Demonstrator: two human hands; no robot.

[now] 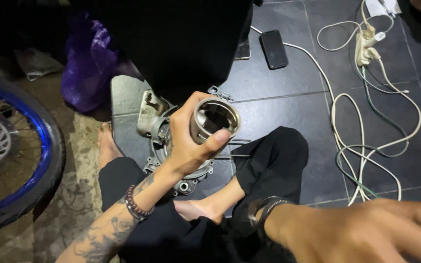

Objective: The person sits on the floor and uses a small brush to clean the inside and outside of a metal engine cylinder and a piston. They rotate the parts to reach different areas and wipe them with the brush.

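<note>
Piston point(214, 119), a hollow grey metal cylinder, sits clasped in the left hand point(187, 141), thumb across its skirt and open end tilted toward the camera, apparently for inspection. Beneath lies an engine crankcase point(158, 127) on the tiled floor point(293, 73). The right hand point(366, 234) hangs blurred, fingers loose, holding nothing.

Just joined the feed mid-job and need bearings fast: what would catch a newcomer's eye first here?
At centre, the left hand holds up a round metal piston, its hollow inside facing the camera, above a grey engine casing on the dark tiled floor. The right hand fills the lower right corner, blurred and holding nothing visible. A blue-rimmed motorcycle wheel stands at the left edge, and pale cables sprawl on the right.
</note>
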